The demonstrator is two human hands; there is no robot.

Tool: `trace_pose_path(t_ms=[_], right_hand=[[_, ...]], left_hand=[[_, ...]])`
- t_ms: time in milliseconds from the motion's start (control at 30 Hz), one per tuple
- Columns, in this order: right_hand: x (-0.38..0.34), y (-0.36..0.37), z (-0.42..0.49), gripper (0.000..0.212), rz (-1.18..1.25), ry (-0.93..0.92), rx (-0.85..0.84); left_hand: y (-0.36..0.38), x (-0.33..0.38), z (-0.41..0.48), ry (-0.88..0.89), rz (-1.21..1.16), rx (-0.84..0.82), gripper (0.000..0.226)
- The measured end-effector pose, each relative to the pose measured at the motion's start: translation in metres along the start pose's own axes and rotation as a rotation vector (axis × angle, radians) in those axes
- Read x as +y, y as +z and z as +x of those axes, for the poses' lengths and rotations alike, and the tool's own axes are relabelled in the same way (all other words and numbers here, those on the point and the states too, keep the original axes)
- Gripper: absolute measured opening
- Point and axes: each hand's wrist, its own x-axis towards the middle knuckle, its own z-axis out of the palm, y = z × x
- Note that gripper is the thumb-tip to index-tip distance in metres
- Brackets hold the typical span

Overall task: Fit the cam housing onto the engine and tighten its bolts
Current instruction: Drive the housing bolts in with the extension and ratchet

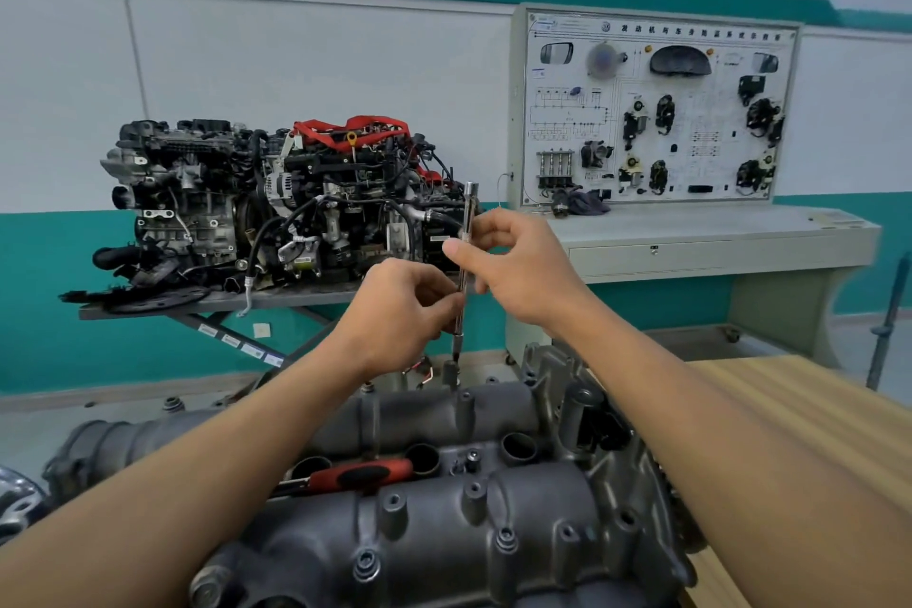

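Note:
A dark grey cam housing [444,523] lies on the engine in front of me, with several bolts in its bosses. A long chrome extension bar [466,232] stands upright over a bolt [450,368] at the housing's far edge. My right hand [518,267] pinches the bar's upper part between thumb and fingers. My left hand [399,311] grips the bar lower down, just above its tip. A red-handled ratchet [360,476] lies in the housing's middle valley.
Another engine [276,207] sits on a lift table [217,301] across the room. A training panel [656,109] stands on a grey bench [715,242] at the back right. A wooden worktop [799,420] runs along my right side.

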Motion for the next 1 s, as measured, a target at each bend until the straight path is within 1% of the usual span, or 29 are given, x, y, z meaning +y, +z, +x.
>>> trace_pose_path(t_ms=[33,100,133,233,300,333,367,400,467,533,600,667,733,767,867,933,1000], right_hand=[[-0.0006,0.0000,-0.0014,0.007,0.047,0.013,-0.048],[-0.0005,0.0001,-0.0032,0.013,0.081,0.022,-0.124],[-0.0010,0.0004,-0.0036,0.016,0.076,0.014,-0.142],[-0.0033,0.0026,-0.0029,0.016,0.031,-0.017,-0.089],[-0.0031,0.0035,-0.0015,0.024,-0.055,-0.040,-0.011],[-0.0026,0.0038,-0.0012,0.027,-0.087,-0.040,0.006],[-0.0022,0.0036,-0.0010,0.025,-0.088,-0.032,-0.007],[-0.0021,0.0034,-0.0017,0.019,-0.047,-0.019,-0.049],[-0.0016,0.0026,-0.0039,0.005,0.088,0.016,-0.163],[-0.0008,0.0022,-0.0050,0.012,0.118,0.011,-0.217],[-0.0007,0.0027,-0.0044,0.010,0.059,-0.008,-0.161],[0.0007,0.0031,-0.0022,0.020,-0.045,-0.036,-0.044],[0.0004,0.0038,-0.0026,0.027,-0.086,-0.034,-0.003],[0.0004,0.0040,-0.0029,0.025,-0.054,-0.022,-0.022],[-0.0013,0.0045,-0.0040,0.004,0.117,0.017,-0.145],[-0.0017,0.0039,-0.0036,0.008,0.148,0.011,-0.189],[-0.0019,0.0045,-0.0027,0.008,0.086,-0.013,-0.130]], left_hand=[[-0.0005,0.0000,-0.0002,0.014,0.025,-0.016,0.016],[-0.0015,0.0005,-0.0008,0.039,0.060,-0.032,0.021],[-0.0016,0.0012,-0.0016,0.047,0.068,-0.047,0.019],[0.0019,0.0063,-0.0038,0.071,0.084,-0.056,0.015],[0.0045,0.0070,-0.0031,0.061,0.097,-0.005,0.019],[0.0041,0.0061,-0.0019,0.048,0.102,0.019,0.022],[0.0027,0.0051,-0.0006,0.036,0.101,0.026,0.022],[0.0011,0.0046,0.0000,0.031,0.090,0.007,0.021],[-0.0002,0.0050,-0.0002,0.041,0.033,-0.084,0.018],[0.0007,0.0042,-0.0001,0.053,0.013,-0.169,0.015],[0.0020,0.0028,0.0000,0.047,0.068,-0.185,0.015],[0.0016,0.0028,0.0004,0.019,0.097,-0.103,0.019],[-0.0013,0.0032,0.0005,0.021,0.040,-0.002,0.018],[-0.0025,0.0040,0.0006,0.041,0.036,0.003,0.017],[-0.0031,0.0071,-0.0005,0.052,0.033,-0.115,0.014],[-0.0025,0.0065,-0.0007,0.037,0.047,-0.152,0.015],[-0.0009,0.0046,0.0002,0.032,0.084,-0.131,0.016]])
